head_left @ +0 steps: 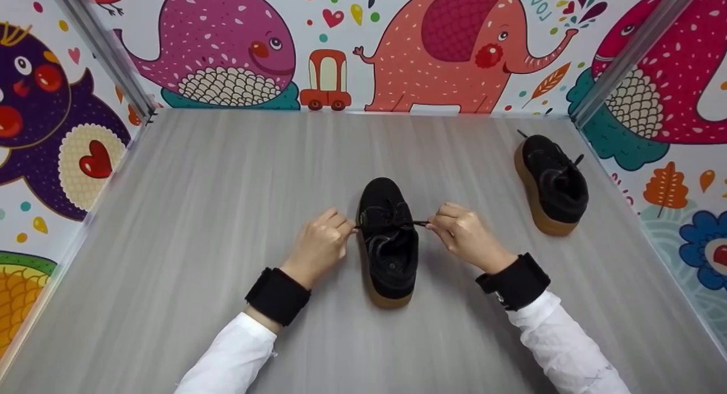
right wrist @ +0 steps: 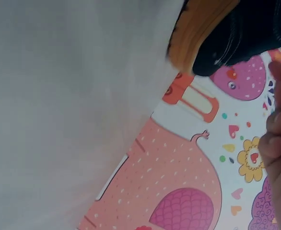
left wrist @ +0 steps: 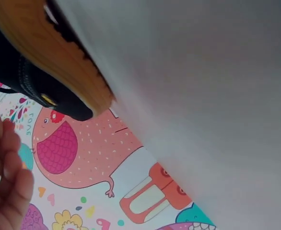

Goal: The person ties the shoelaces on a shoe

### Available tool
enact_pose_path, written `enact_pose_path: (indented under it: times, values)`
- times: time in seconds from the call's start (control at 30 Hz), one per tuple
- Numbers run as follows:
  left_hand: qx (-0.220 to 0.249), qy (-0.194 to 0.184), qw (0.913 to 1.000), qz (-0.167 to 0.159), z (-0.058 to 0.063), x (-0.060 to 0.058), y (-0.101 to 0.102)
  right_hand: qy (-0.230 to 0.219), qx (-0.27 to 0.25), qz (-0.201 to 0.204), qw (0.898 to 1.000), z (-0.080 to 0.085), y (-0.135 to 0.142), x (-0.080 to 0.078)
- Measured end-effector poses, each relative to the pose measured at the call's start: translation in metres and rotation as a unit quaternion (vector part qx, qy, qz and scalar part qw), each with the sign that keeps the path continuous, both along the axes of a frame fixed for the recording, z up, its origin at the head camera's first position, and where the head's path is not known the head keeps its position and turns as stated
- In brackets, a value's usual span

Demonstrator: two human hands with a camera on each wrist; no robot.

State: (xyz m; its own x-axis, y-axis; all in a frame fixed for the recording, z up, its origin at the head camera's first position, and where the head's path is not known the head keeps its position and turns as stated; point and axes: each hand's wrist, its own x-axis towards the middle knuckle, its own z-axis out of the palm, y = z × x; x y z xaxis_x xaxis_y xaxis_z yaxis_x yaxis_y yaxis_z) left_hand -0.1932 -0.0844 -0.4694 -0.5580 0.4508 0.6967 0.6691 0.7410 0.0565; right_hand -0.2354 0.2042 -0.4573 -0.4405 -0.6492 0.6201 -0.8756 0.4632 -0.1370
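A black shoe (head_left: 386,269) with a tan sole stands in the middle of the grey tabletop, its toe pointing away from me. On its left side my left hand (head_left: 324,240) pinches one end of the black shoelace. My right hand (head_left: 466,235) pinches the other lace end (head_left: 421,223) on the right side. The lace runs sideways across the shoe's throat, stretched between both hands. In the left wrist view the left fingers (left wrist: 8,153) hold the lace beside the shoe's tan sole (left wrist: 59,57). The right wrist view shows the right fingers (right wrist: 279,124) on the lace.
A second black shoe (head_left: 554,184) with a tan sole stands at the back right, its laces sticking out. Panels printed with cartoon animals (head_left: 443,53) border the grey tabletop (head_left: 199,212) at the back and sides. Metal posts (head_left: 102,47) stand at the back corners.
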Motion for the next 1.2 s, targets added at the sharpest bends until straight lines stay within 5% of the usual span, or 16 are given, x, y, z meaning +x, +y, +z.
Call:
enact_pose_path:
  times: [0.17,0.23,0.3,0.4,0.47,0.63,0.7,0.8,0.9,1.1,1.2]
  values:
    - [0.087,-0.057,0.9943,0.025,0.0,0.01,0.011,-0.082,-0.037,-0.072,0.993,0.004,-0.005,0.014]
    - [0.134,-0.12,0.9831,0.033,0.0,0.017,0.016,-0.139,-0.059,-0.099,0.984,0.005,-0.006,0.02]
    - [0.184,-0.199,0.9617,0.039,0.0,0.024,0.02,-0.213,-0.082,-0.123,0.966,0.004,-0.006,0.026]
    - [0.262,-0.328,0.9072,0.031,-0.003,0.035,0.027,-0.347,-0.123,-0.131,0.921,0.0,-0.007,0.034]
    - [0.31,-0.405,0.86,0.022,-0.005,0.042,0.03,-0.441,-0.16,-0.115,0.876,-0.004,-0.008,0.039]
    - [0.414,-0.531,0.7393,0.009,-0.009,0.052,0.041,-0.626,-0.273,-0.041,0.73,-0.017,-0.015,0.054]
    - [0.446,-0.556,0.7009,0.008,-0.012,0.055,0.047,-0.661,-0.309,-0.018,0.683,-0.021,-0.019,0.059]
    - [0.488,-0.571,0.6597,0.005,-0.015,0.059,0.055,-0.68,-0.339,-0.004,0.65,-0.026,-0.026,0.065]
    - [0.508,-0.568,0.6472,0.005,-0.017,0.061,0.063,-0.679,-0.349,0.0,0.645,-0.028,-0.033,0.07]
    - [0.516,-0.557,0.6502,0.024,-0.014,0.062,0.077,-0.68,-0.356,-0.005,0.641,-0.031,-0.045,0.076]
    - [0.523,-0.56,0.6419,0.033,-0.011,0.061,0.079,-0.676,-0.361,-0.01,0.642,-0.033,-0.051,0.078]
